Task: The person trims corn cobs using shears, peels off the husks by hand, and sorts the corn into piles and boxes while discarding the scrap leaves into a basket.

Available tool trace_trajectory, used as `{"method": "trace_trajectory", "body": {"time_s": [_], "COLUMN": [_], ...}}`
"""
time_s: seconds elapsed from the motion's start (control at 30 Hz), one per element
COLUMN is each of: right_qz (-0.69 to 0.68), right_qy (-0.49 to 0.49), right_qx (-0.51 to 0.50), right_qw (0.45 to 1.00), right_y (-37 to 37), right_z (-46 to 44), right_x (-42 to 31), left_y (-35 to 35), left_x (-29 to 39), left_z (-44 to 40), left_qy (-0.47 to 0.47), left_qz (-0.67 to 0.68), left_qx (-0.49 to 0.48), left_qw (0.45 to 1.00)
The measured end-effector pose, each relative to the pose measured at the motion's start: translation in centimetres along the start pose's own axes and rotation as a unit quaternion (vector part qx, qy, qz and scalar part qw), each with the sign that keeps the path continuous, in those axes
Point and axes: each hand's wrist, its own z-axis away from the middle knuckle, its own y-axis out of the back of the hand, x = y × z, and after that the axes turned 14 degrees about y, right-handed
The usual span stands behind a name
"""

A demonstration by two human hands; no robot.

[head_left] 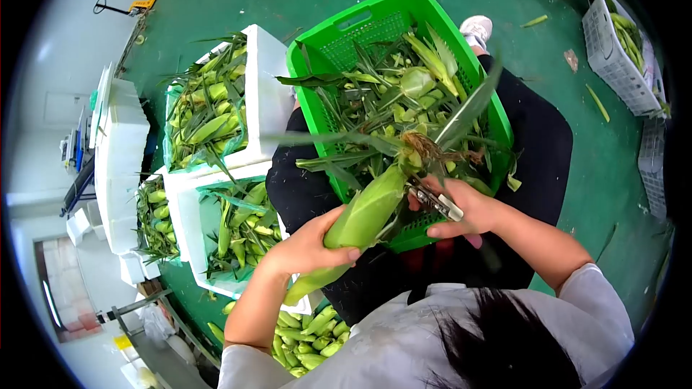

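Observation:
My left hand [306,245] is wrapped round a green ear of corn [366,207], still in its husk. The ear is tilted, its upper end with brown silk and long leaves pointing toward the green basket [297,90]. In my right hand [472,207] is a pair of pruning shears [448,206], close beside that upper end. Whether the blades touch the ear I cannot tell; they are partly hidden behind it. Cut husk ends and leaves [389,94] lie in the basket between my legs.
To the left stand white foam boxes [263,94] filled with unpeeled corn [213,126]. A pile of trimmed ears [306,338] lies below my left forearm. White crates [605,57] stand at the far right. Leaf scraps [598,103] are scattered on the green floor.

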Motion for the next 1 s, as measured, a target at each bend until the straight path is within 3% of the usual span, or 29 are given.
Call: {"method": "trace_trajectory", "body": {"time_s": [0.03,0.13,0.17,0.2,0.27,0.3,0.33,0.4,0.47,0.57,0.67,0.8,0.93,1.0], "right_qz": [-0.026,-0.203,-0.31,-0.332,-0.371,-0.463,-0.484,-0.44,-0.382,-0.298,-0.291,-0.072,0.018,-0.017], "right_qy": [-0.012,-0.178,-0.13,-0.127,-0.115,-0.136,-0.115,-0.072,-0.108,-0.159,-0.167,-0.061,-0.022,-0.073], "right_qx": [-0.002,0.075,0.146,0.177,0.232,0.251,0.254,0.242,0.16,0.153,0.201,0.351,0.34,0.311], "right_qw": [1.0,0.96,0.93,0.918,0.892,0.839,0.83,0.862,0.904,0.929,0.92,0.932,0.94,0.947], "right_y": [0.0,-0.9,-1.6,-2.0,-2.3,-2.4,-2.9,-4.3,-4.7,-5.9,-5.9,-5.5,-5.7,-5.9], "right_z": [0.0,1.4,1.9,2.5,3.3,4.0,4.4,5.0,5.9,5.0,3.8,0.6,-0.7,-0.4], "right_x": [-0.4,-1.0,-0.5,-0.6,-1.5,-3.2,-4.3,-5.8,-5.8,-5.5,-3.9,-0.5,1.0,0.3], "left_y": [0.3,0.3,-0.2,-0.5,-1.1,-1.4,-1.5,-2.4,-2.7,-4.5,-7.0,-9.6,-8.5,-8.0], "left_x": [0.7,1.1,1.1,1.0,-0.2,-0.4,-0.1,2.2,3.7,5.9,6.2,4.6,3.1,2.7], "left_z": [0.0,-0.5,-0.6,-0.8,-1.5,-1.7,-1.5,-1.4,-3.0,-5.0,-6.2,-8.2,-8.8,-8.3], "left_qy": [0.033,0.076,0.083,0.087,-0.016,-0.068,-0.097,-0.187,-0.316,-0.407,-0.416,-0.388,-0.362,-0.363], "left_qz": [0.01,0.049,0.066,0.081,0.134,0.162,0.189,0.215,0.223,0.235,0.309,0.448,0.516,0.529], "left_qx": [-0.023,-0.064,-0.064,-0.062,-0.01,0.016,0.075,0.172,0.227,0.312,0.307,0.323,0.296,0.28], "left_qw": [0.999,0.994,0.992,0.991,0.991,0.984,0.974,0.943,0.894,0.826,0.798,0.738,0.718,0.714]}}
